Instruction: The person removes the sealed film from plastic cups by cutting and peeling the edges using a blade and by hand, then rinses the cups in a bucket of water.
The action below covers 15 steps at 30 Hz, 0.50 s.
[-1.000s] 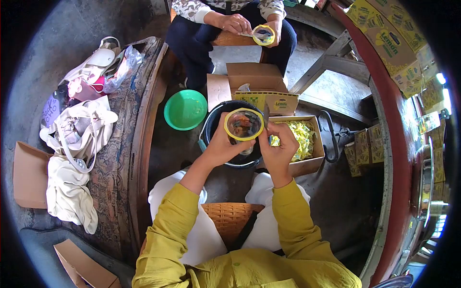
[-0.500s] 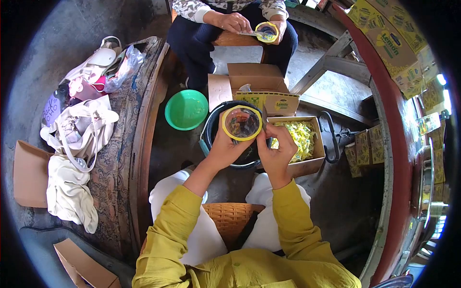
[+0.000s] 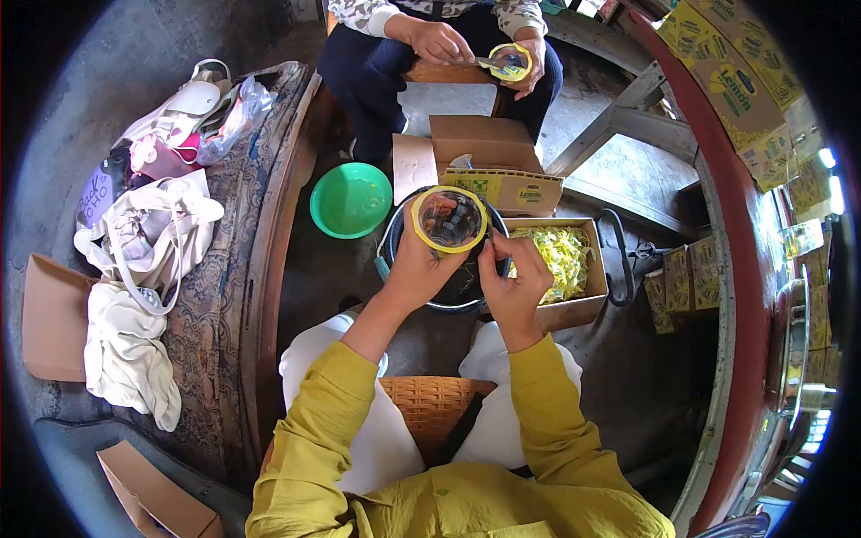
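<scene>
My left hand (image 3: pixel 418 269) is wrapped round a clear plastic cup (image 3: pixel 448 219) with a yellow rim, held over a dark bucket (image 3: pixel 391 235). Close to the cup's right edge, my right hand (image 3: pixel 517 273) is pinched on a thin dark blade, of which only a little shows. Some dark and reddish shapes are visible through the cup. To the right of the bucket, an open carton (image 3: pixel 574 312) holds a heap of yellow-green wrappers (image 3: pixel 558 260).
A green basin (image 3: pixel 351 201) lies left of the bucket. Behind is an open Lemon carton (image 3: pixel 525 193). Opposite, a co-worker's hands (image 3: pixel 441 41) hold a tool and another yellow-rimmed cup (image 3: pixel 510 63). Bags (image 3: pixel 148 224) lie on the left bench; a red beam (image 3: pixel 749 260) runs along the right.
My left hand and the cup have shifted slightly up and left. The blade at my right hand now shows much less. The co-worker's cup has moved slightly right in view.
</scene>
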### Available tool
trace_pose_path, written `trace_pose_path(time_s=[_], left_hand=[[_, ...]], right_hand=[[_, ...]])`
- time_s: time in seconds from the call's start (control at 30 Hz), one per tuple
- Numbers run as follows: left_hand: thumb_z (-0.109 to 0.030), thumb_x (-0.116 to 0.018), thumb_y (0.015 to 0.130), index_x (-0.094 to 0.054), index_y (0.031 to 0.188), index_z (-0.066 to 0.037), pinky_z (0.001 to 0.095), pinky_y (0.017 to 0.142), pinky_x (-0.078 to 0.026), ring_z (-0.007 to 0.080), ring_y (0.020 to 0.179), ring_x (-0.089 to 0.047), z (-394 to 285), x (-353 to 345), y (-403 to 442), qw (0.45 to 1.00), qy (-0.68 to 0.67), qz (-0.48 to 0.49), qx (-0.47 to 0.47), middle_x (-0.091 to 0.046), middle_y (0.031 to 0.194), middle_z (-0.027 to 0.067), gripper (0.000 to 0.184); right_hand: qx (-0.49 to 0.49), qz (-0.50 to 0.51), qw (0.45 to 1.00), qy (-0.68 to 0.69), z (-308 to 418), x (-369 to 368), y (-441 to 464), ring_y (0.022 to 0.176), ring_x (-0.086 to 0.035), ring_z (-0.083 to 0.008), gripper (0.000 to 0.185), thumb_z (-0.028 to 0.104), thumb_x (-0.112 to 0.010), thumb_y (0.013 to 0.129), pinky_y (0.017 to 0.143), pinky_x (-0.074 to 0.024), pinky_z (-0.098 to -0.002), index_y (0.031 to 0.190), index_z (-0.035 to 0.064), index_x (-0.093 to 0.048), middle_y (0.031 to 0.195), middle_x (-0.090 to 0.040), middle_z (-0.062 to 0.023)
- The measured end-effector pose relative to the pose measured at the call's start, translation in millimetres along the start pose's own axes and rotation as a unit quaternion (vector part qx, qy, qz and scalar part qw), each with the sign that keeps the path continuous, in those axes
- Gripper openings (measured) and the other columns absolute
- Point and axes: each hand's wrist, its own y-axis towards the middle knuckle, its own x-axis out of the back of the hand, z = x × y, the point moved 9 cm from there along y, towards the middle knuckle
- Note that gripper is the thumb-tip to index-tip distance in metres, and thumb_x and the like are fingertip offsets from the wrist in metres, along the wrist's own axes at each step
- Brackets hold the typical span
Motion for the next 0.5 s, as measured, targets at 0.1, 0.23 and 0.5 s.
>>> trace_pose_path(time_s=[0.1,0.23,0.5], left_hand=[[-0.007,-0.068,0.07,-0.035,0.114,-0.002,0.0318,0.088,-0.037,0.0198,0.101,-0.047,1,-2,-1,1.0,-0.01,-0.006,0.007,-0.046,0.107,0.0109,0.055],[-0.007,-0.068,0.069,-0.034,0.115,-0.002,0.0319,0.088,-0.038,0.0203,0.102,-0.047,0,-7,-5,1.0,0.004,0.009,0.014,-0.046,0.107,0.0115,0.058],[-0.007,-0.067,0.069,-0.031,0.118,0.0,0.0314,0.089,-0.038,0.0206,0.103,-0.048,-2,-15,-7,0.998,-0.046,0.042,0.03,-0.047,0.109,0.0125,0.061]], right_hand=[[-0.002,-0.009,1.0,-0.001,-2,0,-1,0.054,-0.055,-0.0181,0.02,-0.009,-0.063,0.063,0.049,-0.0446,-0.0254,0.081,-0.0009,-0.061,0.064,-0.055,-0.0098],[-0.004,-0.015,1.0,-0.017,-4,1,0,0.054,-0.055,-0.0184,0.021,-0.009,-0.063,0.063,0.049,-0.0447,-0.0258,0.082,-0.0011,-0.061,0.064,-0.055,-0.0098],[-0.045,-0.029,0.997,0.058,-16,4,4,0.055,-0.056,-0.0144,0.018,-0.006,-0.064,0.066,0.051,-0.0438,-0.0237,0.083,-0.0012,-0.062,0.063,-0.056,-0.0091]])
